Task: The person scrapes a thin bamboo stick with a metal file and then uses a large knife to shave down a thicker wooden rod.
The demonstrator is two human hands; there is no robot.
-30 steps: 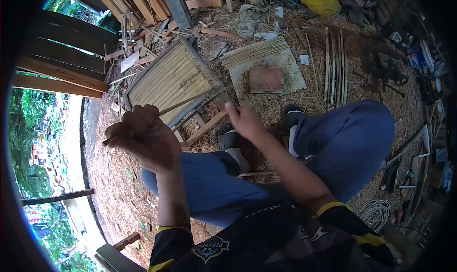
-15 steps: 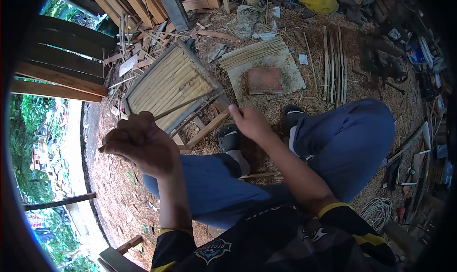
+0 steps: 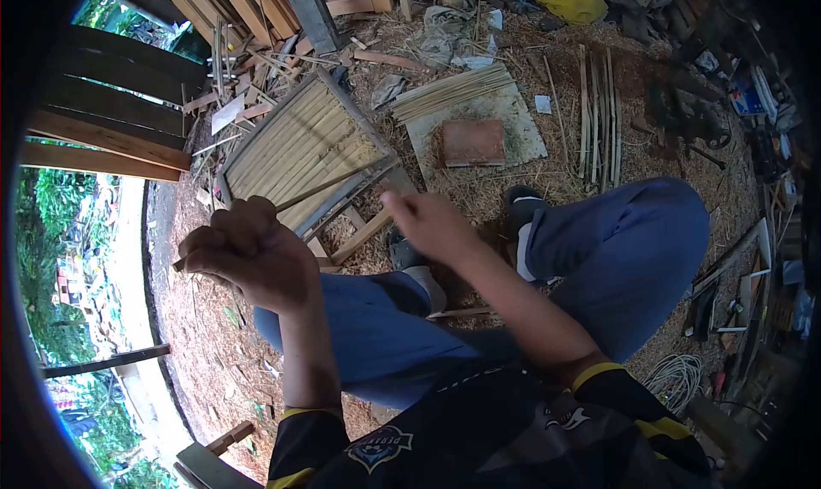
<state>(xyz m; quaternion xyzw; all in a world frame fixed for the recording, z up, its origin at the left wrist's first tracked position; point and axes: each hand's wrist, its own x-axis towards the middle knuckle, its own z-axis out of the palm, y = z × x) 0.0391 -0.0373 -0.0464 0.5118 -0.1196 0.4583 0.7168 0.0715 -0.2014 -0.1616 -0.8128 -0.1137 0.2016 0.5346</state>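
My left hand (image 3: 255, 254) is closed around a thin bamboo strip (image 3: 329, 183), whose short end pokes out past my fingers at the left. The rest of the strip slants up to the right, over a framed panel of bamboo slats (image 3: 295, 142). Near the strip's far end, my right hand (image 3: 432, 225) has its fingers curled and its thumb stretched along the top. A flat, blade-like tool (image 3: 400, 180) shows just beyond that thumb, its handle hidden in the hand.
Beyond my feet, a reddish block (image 3: 475, 142) and a bundle of thin strips (image 3: 453, 94) lie on a pale board (image 3: 526, 138). Longer strips (image 3: 601, 117) lie to the right. Shavings cover the ground. A coiled cord (image 3: 673, 378) is at lower right; timber (image 3: 231, 10) leans at upper left.
My right hand has moved a little left and toward me, with its thumb now lower beside the strip. My left hand has shifted slightly left and up, still holding the strip.
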